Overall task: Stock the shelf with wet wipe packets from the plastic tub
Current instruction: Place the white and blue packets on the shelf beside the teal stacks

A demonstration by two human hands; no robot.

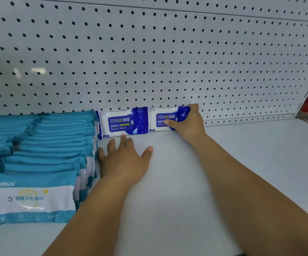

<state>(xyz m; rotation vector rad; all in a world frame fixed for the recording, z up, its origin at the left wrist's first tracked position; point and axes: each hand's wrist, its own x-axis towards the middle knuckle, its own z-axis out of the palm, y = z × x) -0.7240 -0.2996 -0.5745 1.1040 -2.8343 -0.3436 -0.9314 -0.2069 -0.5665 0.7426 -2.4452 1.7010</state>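
Right hand (188, 124) is pinching a blue wipe packet (165, 118), thumb across its front, fingers curling over its right end | left hand (125, 157) is lying flat on the shelf (241, 145), fingers spread, tips touching a second blue packet (123, 122) just beyond them | both are standing against the pegboard (149, 52) | teal packets (48, 145) are sitting beside the left hand.

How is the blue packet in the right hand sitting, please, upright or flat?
Upright: that blue packet stands on edge against the pegboard, right hand gripping it.

Blue-white wipe packet (123, 123) upright against shelf (251, 154) back, second packet (161, 118) beside, apparently touching.
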